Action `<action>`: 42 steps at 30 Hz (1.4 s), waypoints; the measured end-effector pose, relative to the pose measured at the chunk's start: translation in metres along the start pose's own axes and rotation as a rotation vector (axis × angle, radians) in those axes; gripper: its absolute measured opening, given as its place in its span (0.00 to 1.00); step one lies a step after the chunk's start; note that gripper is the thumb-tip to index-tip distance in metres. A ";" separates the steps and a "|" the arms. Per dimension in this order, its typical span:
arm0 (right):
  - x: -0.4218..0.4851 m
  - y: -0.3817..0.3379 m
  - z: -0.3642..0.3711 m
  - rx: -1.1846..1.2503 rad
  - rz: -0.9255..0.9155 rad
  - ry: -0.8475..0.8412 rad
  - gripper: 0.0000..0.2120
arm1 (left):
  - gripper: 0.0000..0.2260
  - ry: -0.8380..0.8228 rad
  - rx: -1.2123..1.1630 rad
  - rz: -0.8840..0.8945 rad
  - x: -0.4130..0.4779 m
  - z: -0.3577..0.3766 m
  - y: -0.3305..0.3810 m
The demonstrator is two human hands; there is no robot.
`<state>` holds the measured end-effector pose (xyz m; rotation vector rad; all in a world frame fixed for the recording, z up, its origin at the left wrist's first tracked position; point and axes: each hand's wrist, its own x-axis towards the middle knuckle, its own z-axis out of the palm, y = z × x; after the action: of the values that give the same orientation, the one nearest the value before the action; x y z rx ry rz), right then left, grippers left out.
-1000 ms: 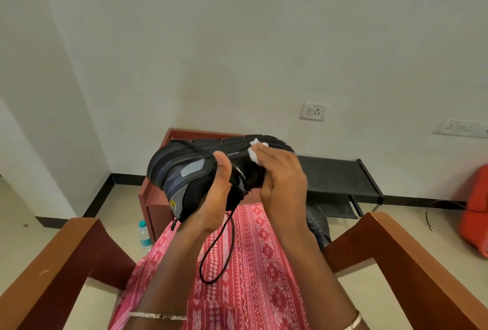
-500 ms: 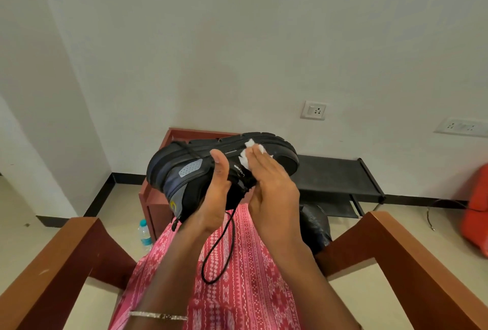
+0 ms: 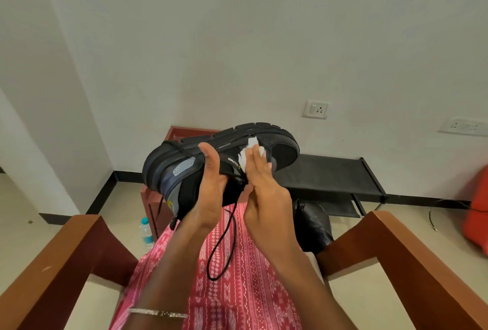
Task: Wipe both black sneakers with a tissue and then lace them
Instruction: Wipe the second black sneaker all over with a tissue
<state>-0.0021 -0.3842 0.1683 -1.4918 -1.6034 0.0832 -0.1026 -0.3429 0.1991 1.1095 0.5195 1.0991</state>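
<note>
White walls closed off the far side of the room, with a wall socket (image 3: 315,109) above a low black rack (image 3: 330,174) on the floor. Nearer, between two wooden chair arms (image 3: 66,263), the person's lap lay under a red patterned cloth (image 3: 237,290). One black sneaker (image 3: 184,171) was held up above that lap. It was turned on its side with the sole uppermost, heel to the left and toe to the right (probably so the side panel faced the eyes for rubbing). The left hand (image 3: 211,192) gripped it from below about the middle, thumb laid up the side and fingers hidden behind. That brace gave the other hand something firm to push against. The right hand (image 3: 264,184) pressed a crumpled white tissue (image 3: 249,154) against the side toward the toe, fingers straight rather than curled. A loose lace (image 3: 224,245) hung in a loop over the lap, so lacing was not yet done. No second sneaker could be made out; a dark bag (image 3: 313,226) sat on the floor to the right.
</note>
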 end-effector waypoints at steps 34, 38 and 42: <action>0.025 -0.033 -0.001 0.100 -0.283 -0.028 0.21 | 0.33 -0.020 -0.024 0.021 -0.001 0.003 -0.011; 0.035 -0.003 -0.001 -0.015 -0.263 0.008 0.24 | 0.44 0.004 0.030 -0.006 0.002 -0.004 -0.011; 0.040 0.021 -0.002 -0.140 -0.100 0.097 0.28 | 0.44 -0.093 0.017 -0.030 0.000 0.000 -0.006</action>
<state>0.0210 -0.3465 0.1791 -1.4948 -1.6294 -0.1580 -0.0998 -0.3429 0.1935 1.1582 0.4716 1.0133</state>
